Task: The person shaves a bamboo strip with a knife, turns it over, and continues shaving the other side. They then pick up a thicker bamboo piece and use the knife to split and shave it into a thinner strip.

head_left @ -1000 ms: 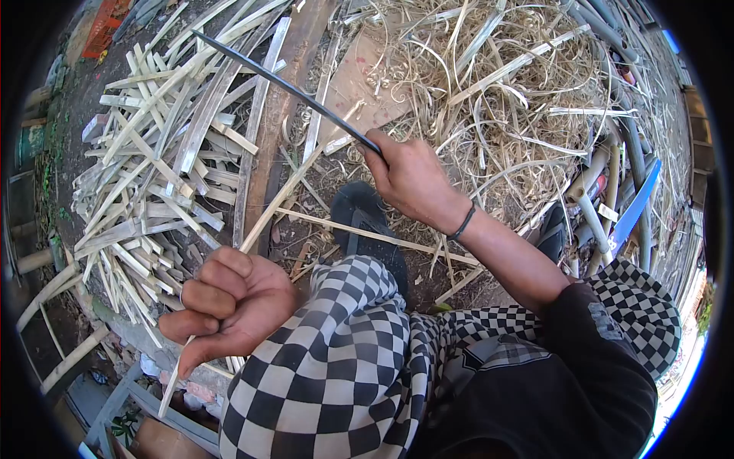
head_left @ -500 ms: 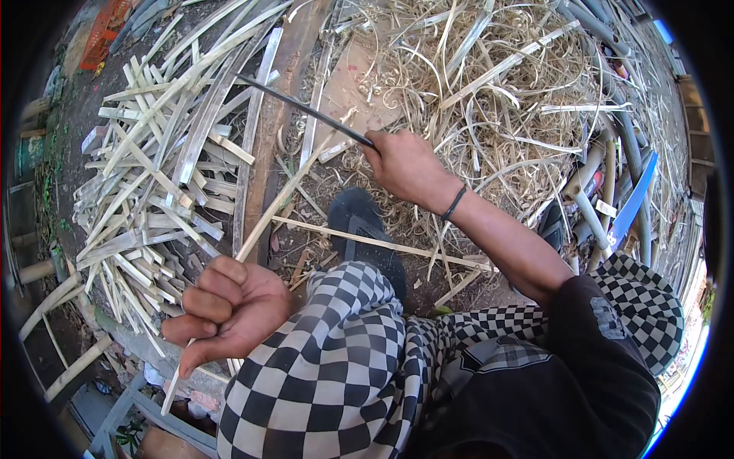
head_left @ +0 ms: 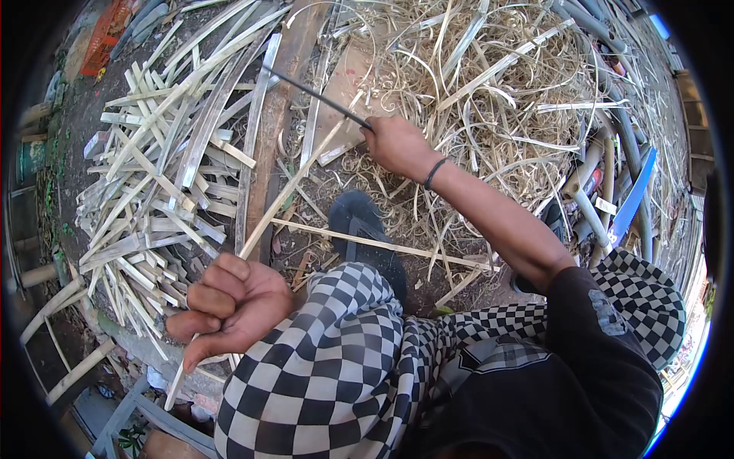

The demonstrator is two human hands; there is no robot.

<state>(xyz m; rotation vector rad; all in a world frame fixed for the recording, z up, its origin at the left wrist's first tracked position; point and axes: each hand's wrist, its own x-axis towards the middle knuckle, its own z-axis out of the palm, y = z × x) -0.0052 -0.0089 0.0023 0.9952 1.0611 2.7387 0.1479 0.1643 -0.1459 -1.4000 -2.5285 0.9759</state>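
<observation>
My left hand [head_left: 237,306] is closed around a long pale bamboo strip [head_left: 294,182], which runs from below my fingers up toward the middle of the view. The fist of my right hand [head_left: 397,145] grips a thin dark blade [head_left: 317,95] that points up and left. The blade crosses near the strip's far end; whether they touch I cannot tell. Behind the blade a flat brown board [head_left: 348,73] lies on the ground. Another thin strip [head_left: 390,245] lies across the dark sandal [head_left: 358,222] on my foot.
A heap of split bamboo pieces [head_left: 145,183] lies at left, beside a long wooden plank [head_left: 267,145]. Curled shavings [head_left: 489,99] cover the ground at upper right. A saw with a blue blade [head_left: 636,195] leans by bamboo poles [head_left: 589,206] at right. An orange crate [head_left: 103,38] stands at upper left.
My right hand has moved slightly up and left with the blade. The far end of the strip has shifted a little up and right. My left hand has barely moved.
</observation>
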